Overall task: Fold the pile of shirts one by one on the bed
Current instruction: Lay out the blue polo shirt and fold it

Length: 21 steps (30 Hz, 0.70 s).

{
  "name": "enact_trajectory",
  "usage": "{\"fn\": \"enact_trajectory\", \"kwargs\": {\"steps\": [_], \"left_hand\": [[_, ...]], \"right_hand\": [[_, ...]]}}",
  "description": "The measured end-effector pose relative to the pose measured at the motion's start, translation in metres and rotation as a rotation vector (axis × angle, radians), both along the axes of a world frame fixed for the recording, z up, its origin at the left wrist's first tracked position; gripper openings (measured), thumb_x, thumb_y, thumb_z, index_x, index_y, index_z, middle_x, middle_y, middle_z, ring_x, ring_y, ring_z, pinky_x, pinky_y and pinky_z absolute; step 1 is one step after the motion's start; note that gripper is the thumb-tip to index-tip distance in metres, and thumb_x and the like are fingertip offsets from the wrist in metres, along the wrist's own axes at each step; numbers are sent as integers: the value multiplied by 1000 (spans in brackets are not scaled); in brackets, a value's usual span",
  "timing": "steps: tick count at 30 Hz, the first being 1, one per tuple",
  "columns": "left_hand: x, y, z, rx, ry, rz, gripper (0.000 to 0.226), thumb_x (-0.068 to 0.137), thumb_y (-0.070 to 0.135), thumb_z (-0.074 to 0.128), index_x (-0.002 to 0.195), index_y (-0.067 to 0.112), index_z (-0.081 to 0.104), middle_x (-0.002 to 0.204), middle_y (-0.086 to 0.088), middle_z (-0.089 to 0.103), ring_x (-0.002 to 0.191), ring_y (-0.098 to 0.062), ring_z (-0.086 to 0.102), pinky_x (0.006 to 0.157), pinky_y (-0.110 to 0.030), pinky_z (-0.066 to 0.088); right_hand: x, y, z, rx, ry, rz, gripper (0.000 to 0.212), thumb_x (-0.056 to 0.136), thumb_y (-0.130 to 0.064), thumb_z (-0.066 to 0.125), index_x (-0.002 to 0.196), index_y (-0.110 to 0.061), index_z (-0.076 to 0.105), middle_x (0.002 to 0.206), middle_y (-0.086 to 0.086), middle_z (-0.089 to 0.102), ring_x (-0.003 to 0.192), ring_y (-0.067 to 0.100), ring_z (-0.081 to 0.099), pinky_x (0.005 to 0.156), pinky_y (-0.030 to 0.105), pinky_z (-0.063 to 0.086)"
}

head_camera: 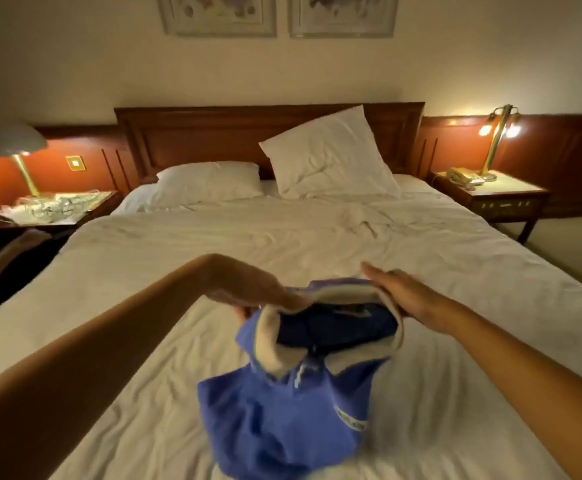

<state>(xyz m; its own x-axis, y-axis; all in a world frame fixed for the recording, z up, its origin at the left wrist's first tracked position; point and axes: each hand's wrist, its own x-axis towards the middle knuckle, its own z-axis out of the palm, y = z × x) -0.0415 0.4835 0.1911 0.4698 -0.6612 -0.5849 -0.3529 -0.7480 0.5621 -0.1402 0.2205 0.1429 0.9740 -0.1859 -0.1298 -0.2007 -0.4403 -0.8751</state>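
A blue polo shirt (275,417) with a white collar hangs above the white bed (144,306), held up at its shoulders. My left hand (248,289) grips the shirt's left shoulder by the collar, thumb underneath. My right hand (400,292) holds the right shoulder with its fingers stretched forward along the fabric. The collar opening gapes towards me and the shirt's body droops down, blurred, near the bottom of the view. No pile of other shirts shows in this view.
Two white pillows (331,157) lie against a wooden headboard (213,133). A nightstand with a lamp and a phone (490,195) stands to the right, another cluttered nightstand with a lamp (61,209) to the left. A dark chair sits at the left edge.
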Motion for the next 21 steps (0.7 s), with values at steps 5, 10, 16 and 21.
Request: {"fn": "enact_trajectory", "kwargs": {"steps": [5, 10, 16, 21], "left_hand": [[-10, -3, -139, -170, 89, 191, 49, 97, 55, 46, 105, 11, 64, 99, -6, 68, 80, -19, 63, 70, -25, 52], [-5, -10, -248, -302, -377, 280, 32, 105, 37, 47, 99, 8, 59, 98, -12, 57, 85, -19, 51, 70, -17, 39], [-40, -4, -314, -98, -291, 249, 50, 107, 38, 40, 153, 18, 37, 165, -8, 19, 153, -28, 10, 122, -39, 2], [-16, -20, -300, -207, -438, 460, 89, 63, 104, 26, 125, 48, 58, 150, 2, 45, 139, -26, 36, 119, -53, 18]], "right_hand": [[3, 4, -139, -118, 128, 41, 50, 99, -52, 48, 85, -10, 72, 82, 10, 71, 73, 27, 66, 67, 35, 53], [-5, 31, -241, -196, 117, 230, 40, 103, -45, 42, 138, -31, 54, 138, -11, 50, 129, 12, 46, 108, 30, 35], [-39, 37, -284, -319, 113, 387, 30, 102, -42, 48, 126, -35, 64, 135, -4, 62, 123, 18, 56, 109, 41, 40], [-9, -9, -252, -236, -157, 74, 19, 97, -30, 60, 103, -22, 76, 108, 1, 74, 101, 15, 66, 96, 41, 50]]}}
